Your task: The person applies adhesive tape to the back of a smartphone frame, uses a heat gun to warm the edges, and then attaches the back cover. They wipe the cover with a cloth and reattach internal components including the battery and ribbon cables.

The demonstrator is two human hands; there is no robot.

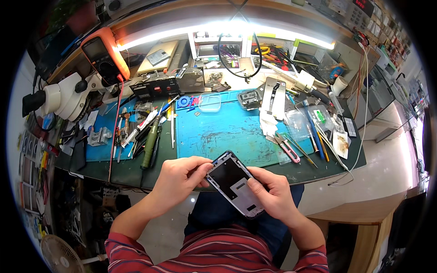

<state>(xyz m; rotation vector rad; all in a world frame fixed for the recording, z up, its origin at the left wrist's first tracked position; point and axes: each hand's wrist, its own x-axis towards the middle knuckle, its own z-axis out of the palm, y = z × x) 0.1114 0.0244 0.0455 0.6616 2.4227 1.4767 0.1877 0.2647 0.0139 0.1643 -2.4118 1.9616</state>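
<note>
A phone frame [241, 190], silver-grey with a black panel across its upper part and a dark rim, is tilted over my lap at the bench's near edge. My right hand [274, 190] grips it along its right side, the thumb lying across the inner face. At the frame's upper left corner, the thumb and forefinger of my left hand [182, 178] are pinched together against the edge. Whatever sits between those fingertips is too small or hidden to make out. Beyond the frame lies a scratched blue work mat [214, 132].
Pink-handled pliers [287, 149], tweezers [300, 150] and a white phone panel [273, 98] lie to the right. Leftward are a green-handled screwdriver [149, 148], an orange multimeter [105, 57] and a microscope [63, 98]. A clear plastic box [210, 103] stands at the mat's back.
</note>
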